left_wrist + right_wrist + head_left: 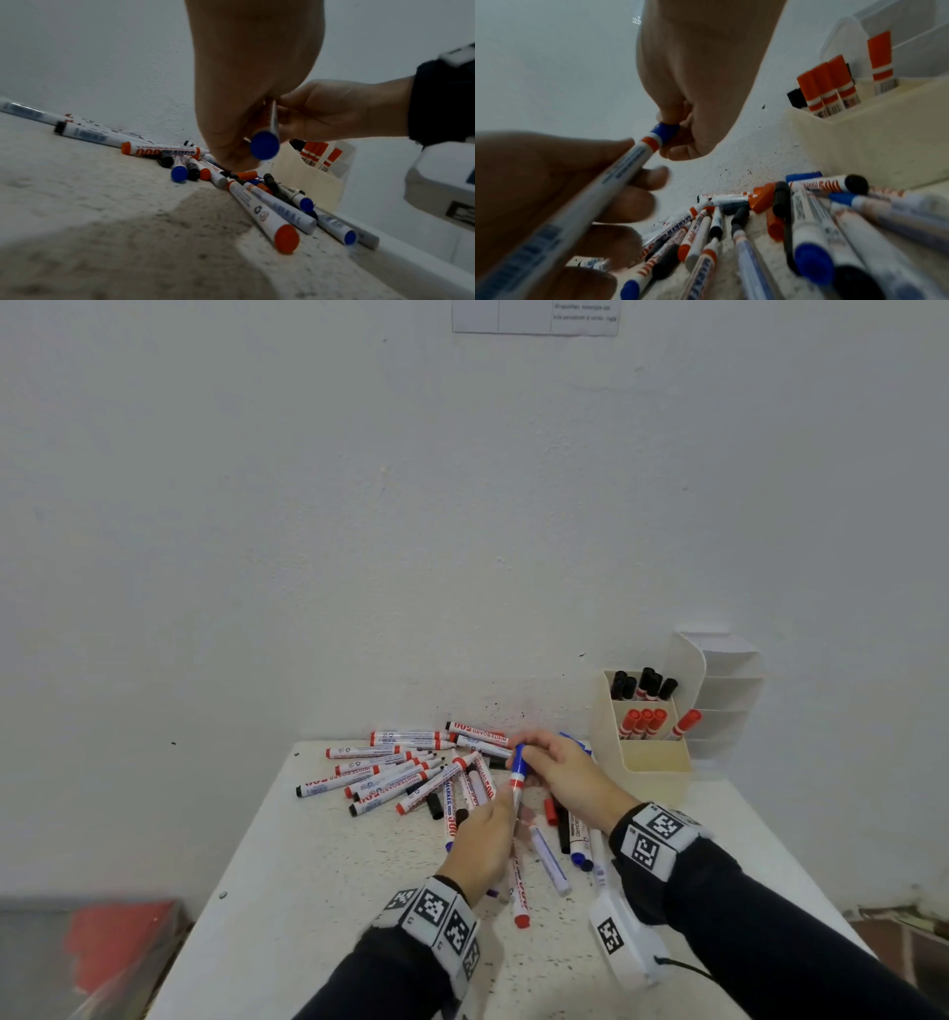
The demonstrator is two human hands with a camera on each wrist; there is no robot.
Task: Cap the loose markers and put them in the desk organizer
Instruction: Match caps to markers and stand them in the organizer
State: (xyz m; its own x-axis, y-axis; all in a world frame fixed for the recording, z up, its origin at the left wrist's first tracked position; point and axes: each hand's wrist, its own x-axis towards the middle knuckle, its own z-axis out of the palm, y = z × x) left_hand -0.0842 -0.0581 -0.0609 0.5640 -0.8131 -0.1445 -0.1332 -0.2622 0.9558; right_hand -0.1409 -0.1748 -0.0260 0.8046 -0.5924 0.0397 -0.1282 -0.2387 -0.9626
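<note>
- White plaster wall backs a speckled white desk [318, 875].
- Left hand [482, 845] has its grip wrapped round the white barrel of a marker [516, 793] held upright above the pile.
- Right hand [560, 773] pinches the blue cap [519, 760] with its grip on the marker's top end.
- Loose white whiteboard markers [390, 775] with red, black and blue ends lie scattered beneath, from 9 to 5 o'clock of the hands.
- Cream plastic desk organizer [652, 762] stands at 2 o'clock, holding upright black-capped and red-capped markers in separate compartments.
</note>
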